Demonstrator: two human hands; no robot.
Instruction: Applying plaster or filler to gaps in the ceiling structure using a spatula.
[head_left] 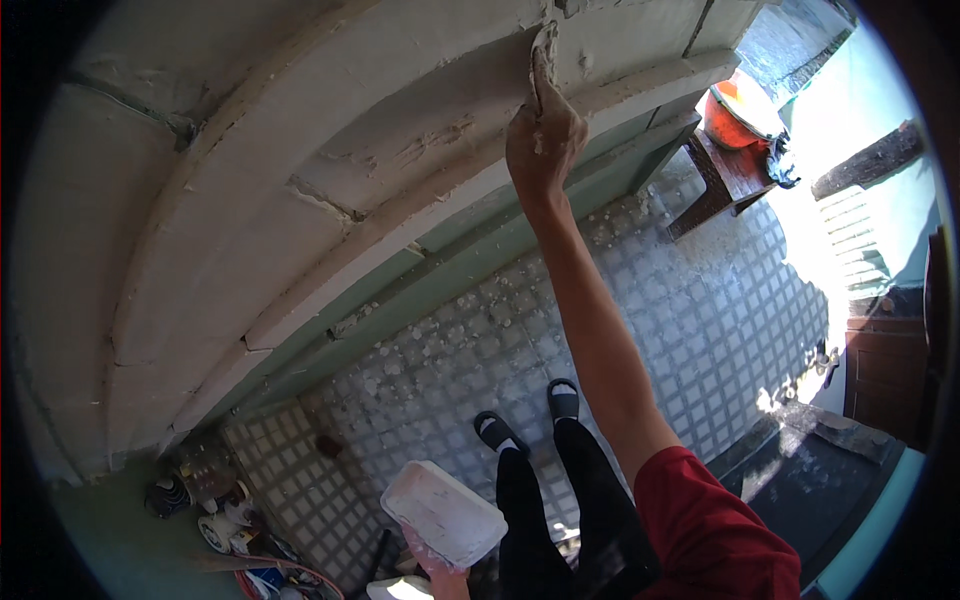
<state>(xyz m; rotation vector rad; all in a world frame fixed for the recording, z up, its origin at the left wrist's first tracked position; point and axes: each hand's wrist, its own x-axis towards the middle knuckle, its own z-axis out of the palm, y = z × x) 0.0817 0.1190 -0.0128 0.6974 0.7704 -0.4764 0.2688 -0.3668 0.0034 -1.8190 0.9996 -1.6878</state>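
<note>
Nearest to us is the red sleeve at the lower right, and from it our bare right forearm runs up to the pale wall. There our right hand is closed in a narrow grip around a tool so caked with whitish paste that we cannot tell its exact kind; it points upward over the wall's recessed band, and we cannot tell whether its tip touches the surface. To the left of that hand, rough smears mark the band, with a crack farther down toward the left. Low in front of us, our left hand grips the near left side of a white tray, its fingers partly hidden; pinkish-white residue coats the tray's inside. Just right of the tray we see our black trousers and dark sandals on the checkered floor. Well beyond our right hand, an orange tub stands on a brown stool, with a dark bag beside it. At the lower left, a heap of clutter lies against the greenish wall base.
</note>
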